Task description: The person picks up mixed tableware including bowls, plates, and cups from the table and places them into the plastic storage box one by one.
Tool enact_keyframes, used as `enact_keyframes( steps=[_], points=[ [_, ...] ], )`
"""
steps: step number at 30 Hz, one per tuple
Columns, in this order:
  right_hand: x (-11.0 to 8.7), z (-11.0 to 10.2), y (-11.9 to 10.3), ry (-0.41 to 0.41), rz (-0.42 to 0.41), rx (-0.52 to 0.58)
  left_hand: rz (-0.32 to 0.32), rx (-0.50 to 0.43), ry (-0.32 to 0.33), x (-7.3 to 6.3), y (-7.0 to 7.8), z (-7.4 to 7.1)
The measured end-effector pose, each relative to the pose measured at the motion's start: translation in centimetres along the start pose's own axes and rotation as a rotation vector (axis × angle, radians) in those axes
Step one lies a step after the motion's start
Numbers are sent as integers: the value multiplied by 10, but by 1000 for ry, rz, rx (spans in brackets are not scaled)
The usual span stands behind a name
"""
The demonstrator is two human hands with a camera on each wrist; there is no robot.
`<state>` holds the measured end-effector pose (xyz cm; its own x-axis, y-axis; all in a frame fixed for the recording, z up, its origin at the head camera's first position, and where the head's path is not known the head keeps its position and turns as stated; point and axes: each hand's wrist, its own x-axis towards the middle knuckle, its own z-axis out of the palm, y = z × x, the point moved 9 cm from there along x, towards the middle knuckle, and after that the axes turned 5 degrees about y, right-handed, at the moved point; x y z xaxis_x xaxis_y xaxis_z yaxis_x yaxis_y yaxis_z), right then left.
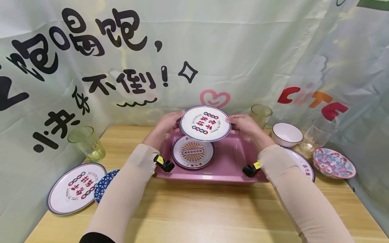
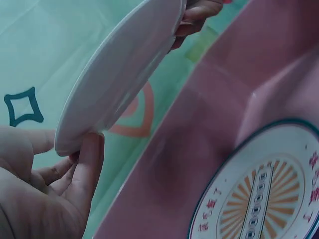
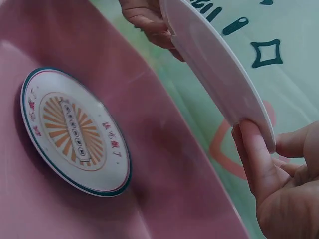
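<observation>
Both hands hold a white plate (image 1: 205,123) with red lettering and a dark rim, raised above the back of a pink basin (image 1: 234,158). My left hand (image 1: 166,126) pinches its left edge, thumb on one face and fingers on the underside, as the left wrist view shows. At the opposite edge, my right hand (image 1: 247,126) grips in the same way. Inside the basin, toward its left side, lies another white plate (image 1: 193,152) with an orange sunburst in its middle. The raised plate overlaps its far edge in the head view.
On the left stand a green glass (image 1: 86,143), a lettered plate (image 1: 77,189) and a blue patterned dish (image 1: 104,184), partly behind the sleeve. To the right are an amber glass (image 1: 260,114), a white bowl (image 1: 287,134), a clear glass (image 1: 317,135), a floral bowl (image 1: 334,163) and a plate (image 1: 302,163).
</observation>
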<state>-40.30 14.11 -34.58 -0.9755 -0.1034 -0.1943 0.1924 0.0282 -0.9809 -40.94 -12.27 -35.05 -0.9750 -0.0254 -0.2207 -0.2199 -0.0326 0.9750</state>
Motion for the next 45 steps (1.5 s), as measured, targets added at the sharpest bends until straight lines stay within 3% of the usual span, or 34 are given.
enact_keyframes(
  steps=[6,13,20,25,31,34,43,45],
  points=[
    [13,14,7,-62,-13,16,76,188,79,8,-2,-12],
    [26,22,23,-66,36,-5,209,291,138,12,-2,-15],
    [33,33,34,-71,52,-23,193,477,197,16,-4,-26],
    [36,33,45,-69,72,-79,172,621,178,19,-11,-25],
    [38,32,59,-76,114,-147,276,933,175,15,-9,-15],
    [39,34,63,-85,126,-176,304,1039,182,14,-9,-12],
    [37,41,74,-148,184,-242,282,1300,106,18,-18,-5],
    [37,41,77,-151,196,-261,270,1320,94,18,-21,-5]
  ],
)
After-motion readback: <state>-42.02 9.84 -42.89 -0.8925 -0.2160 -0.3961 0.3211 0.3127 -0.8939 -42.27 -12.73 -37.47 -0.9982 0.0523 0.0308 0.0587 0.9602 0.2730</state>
